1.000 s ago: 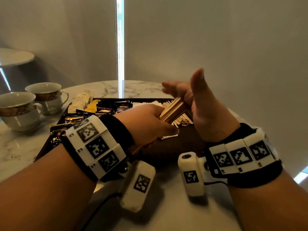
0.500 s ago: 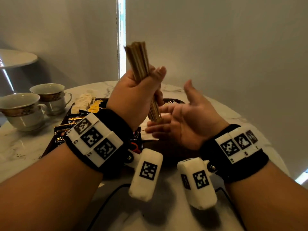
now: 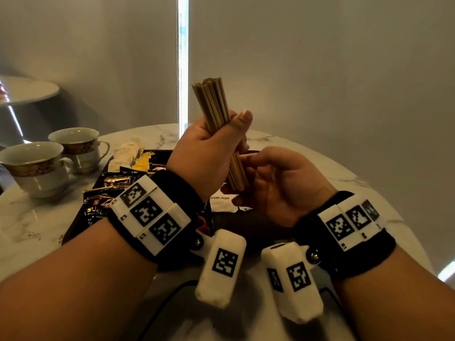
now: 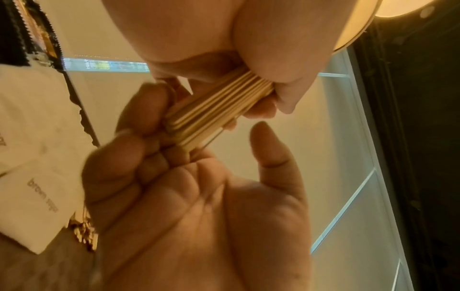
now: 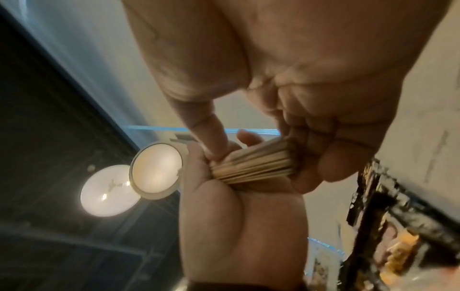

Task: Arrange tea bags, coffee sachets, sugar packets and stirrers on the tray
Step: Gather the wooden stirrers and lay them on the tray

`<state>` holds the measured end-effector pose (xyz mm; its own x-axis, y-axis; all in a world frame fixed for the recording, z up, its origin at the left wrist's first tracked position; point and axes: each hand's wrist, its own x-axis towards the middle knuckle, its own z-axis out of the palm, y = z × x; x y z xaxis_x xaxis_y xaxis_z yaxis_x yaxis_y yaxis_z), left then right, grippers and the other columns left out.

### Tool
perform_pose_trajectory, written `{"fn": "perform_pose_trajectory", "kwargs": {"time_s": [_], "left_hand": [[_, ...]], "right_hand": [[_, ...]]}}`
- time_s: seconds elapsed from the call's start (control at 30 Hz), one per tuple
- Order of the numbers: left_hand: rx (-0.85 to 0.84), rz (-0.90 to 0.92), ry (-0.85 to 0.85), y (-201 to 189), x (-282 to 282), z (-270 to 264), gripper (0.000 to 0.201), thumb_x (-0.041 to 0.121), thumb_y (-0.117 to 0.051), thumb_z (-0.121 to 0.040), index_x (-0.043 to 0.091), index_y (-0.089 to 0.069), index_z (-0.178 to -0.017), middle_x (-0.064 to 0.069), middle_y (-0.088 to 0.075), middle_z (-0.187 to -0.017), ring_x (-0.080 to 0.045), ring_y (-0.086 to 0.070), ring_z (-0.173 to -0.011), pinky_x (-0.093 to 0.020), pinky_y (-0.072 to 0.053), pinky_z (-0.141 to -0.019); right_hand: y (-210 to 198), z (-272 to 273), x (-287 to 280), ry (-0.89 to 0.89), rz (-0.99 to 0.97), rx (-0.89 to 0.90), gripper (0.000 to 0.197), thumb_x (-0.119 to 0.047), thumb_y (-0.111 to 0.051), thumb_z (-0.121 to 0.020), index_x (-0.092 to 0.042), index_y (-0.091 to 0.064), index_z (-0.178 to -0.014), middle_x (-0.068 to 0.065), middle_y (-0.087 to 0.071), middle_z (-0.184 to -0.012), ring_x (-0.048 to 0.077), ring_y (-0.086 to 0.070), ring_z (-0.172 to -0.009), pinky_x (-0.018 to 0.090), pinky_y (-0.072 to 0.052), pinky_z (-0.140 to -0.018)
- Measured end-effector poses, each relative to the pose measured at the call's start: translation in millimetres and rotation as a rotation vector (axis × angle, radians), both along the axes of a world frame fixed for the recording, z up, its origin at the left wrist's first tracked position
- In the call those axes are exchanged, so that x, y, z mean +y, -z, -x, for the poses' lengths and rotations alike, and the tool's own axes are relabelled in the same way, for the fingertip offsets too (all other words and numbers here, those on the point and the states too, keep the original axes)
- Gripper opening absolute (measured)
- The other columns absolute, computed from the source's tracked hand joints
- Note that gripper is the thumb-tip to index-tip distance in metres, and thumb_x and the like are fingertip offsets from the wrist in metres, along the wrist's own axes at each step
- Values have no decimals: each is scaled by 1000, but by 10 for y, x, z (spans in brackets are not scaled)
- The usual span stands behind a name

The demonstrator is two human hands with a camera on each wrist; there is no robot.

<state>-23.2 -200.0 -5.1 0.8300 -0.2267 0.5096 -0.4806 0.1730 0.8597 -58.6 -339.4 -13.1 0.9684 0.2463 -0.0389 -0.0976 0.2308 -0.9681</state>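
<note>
My left hand [image 3: 209, 148] grips a thick bundle of wooden stirrers [image 3: 214, 107] upright above the dark tray [image 3: 71, 232]. My right hand [image 3: 278, 188] lies palm up under it, fingers curled round the bundle's lower end; in the left wrist view its thumb stands apart from the stirrers [image 4: 214, 110]. The right wrist view shows the stirrers [image 5: 254, 163] fanned slightly between both hands. On the tray lie black-and-gold coffee sachets [image 3: 115, 183], a white brown-sugar packet [image 3: 221, 200] and pale packets [image 3: 128, 151] at the far end.
Two white cups with gold bands [image 3: 32, 166] [image 3: 76, 146] stand left of the tray on the round marble table [image 3: 320, 168]. A second small round table [image 3: 27, 89] is at the far left. Grey blinds hang behind.
My left hand lifted the stirrers off the tray and turned them upright. My right hand let go of them, dropped palm up beneath, and now curls its fingers round the lower end.
</note>
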Motion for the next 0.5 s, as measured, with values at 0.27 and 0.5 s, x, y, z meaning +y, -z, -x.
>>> {"fn": "perform_pose_trajectory", "kwargs": {"time_s": [0.27,0.5], "left_hand": [[260,47,215,-10,-1,34,32,44,-64,-91,15,-60,-79,-2,-61,-73,-24,-65,-75,-41,-58,-66],[353,-12,243,-8,-5,77,45,43,-64,-90,4,-64,-113,-3,-73,-80,-19,-70,-62,-36,-54,-45]], "right_hand": [[22,44,2,-84,123,-138,26,-1,-70,-74,-9,-69,-98,10,-67,-79,22,-63,-68,36,-50,-62],[57,73,66,-90,160,-151,25,10,-55,-81,-12,-67,-82,9,-58,-68,19,-52,-56,30,-43,-54]]}}
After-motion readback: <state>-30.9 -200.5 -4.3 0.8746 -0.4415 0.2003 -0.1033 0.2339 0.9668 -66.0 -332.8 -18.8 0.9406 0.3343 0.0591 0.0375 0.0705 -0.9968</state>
